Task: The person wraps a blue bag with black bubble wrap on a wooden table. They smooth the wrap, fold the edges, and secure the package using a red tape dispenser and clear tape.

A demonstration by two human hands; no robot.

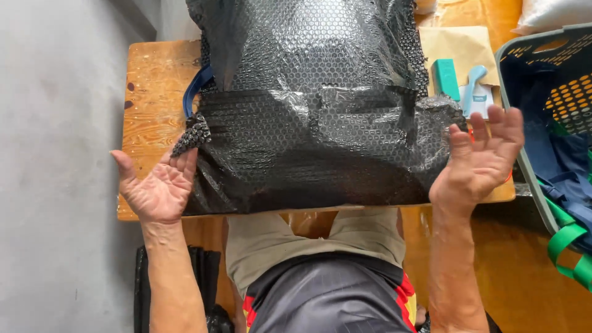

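Hands sit on both sides of a big bundle wrapped in black bubble wrap (314, 117), which lies on a small wooden bench (154, 92). The left hand (159, 185) is palm up at the bundle's near left corner, with its fingers (185, 161) spread open and their tips touching the wrap. The thumb points out to the left. The right hand (482, 159) is palm up too, at the near right corner. Its fingers (502, 123) are spread wide, and the thumb presses against the wrap's edge. Neither hand has closed around anything. Both arms reach straight up from the bottom of the view. A blue strap (196, 89) pokes out of the bundle's left side. A brown paper envelope (459, 46) and a teal box (445, 79) lie on the bench just behind the bundle. A grey plastic basket (521, 55) with blue cloth inside stands to the right.
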